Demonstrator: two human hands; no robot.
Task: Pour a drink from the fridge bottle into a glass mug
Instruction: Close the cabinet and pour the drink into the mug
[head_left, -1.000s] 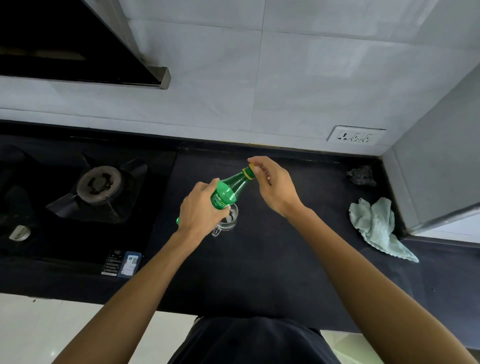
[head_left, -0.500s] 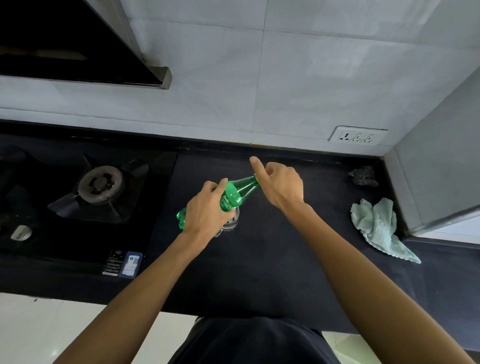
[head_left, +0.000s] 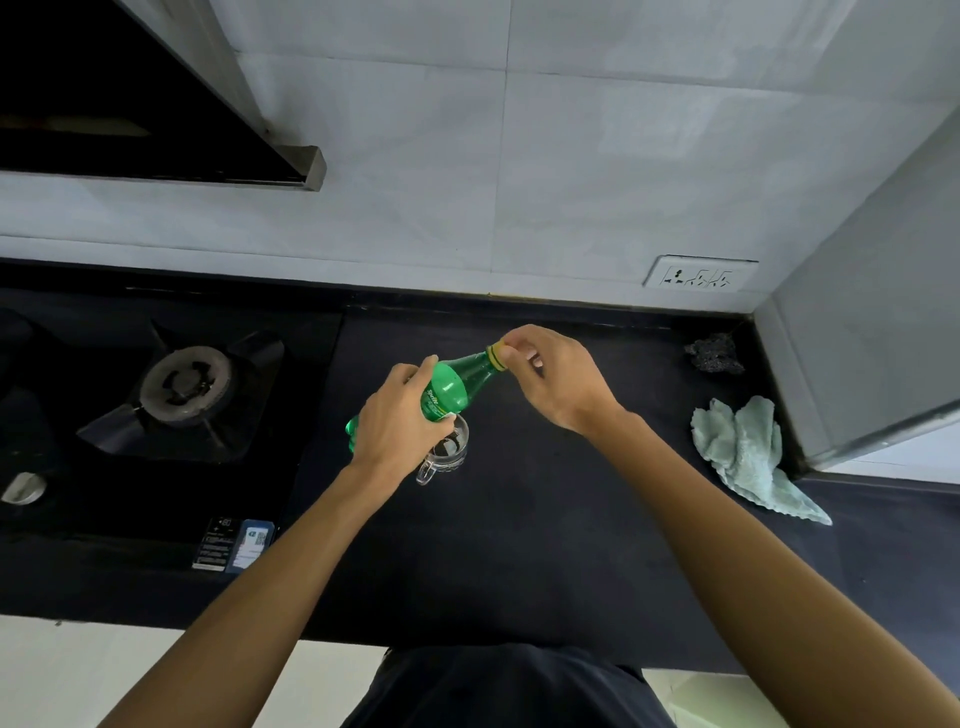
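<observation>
glossy green plastic bottle (head_left: 460, 382), clear smooth glass mug (head_left: 451, 452), matt black stone counter (head_left: 519, 545), fluffy pale-green cloth (head_left: 748, 452), smooth grey wall tiles (head_left: 597, 156)

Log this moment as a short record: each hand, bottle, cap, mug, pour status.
left hand: grips the green bottle
right hand: pinches the yellow cap
green bottle: tilted, neck to the right, above the glass mug
yellow cap: on the bottle
glass mug: upright on the black counter, handle toward the person
pour: not yet begun
</observation>
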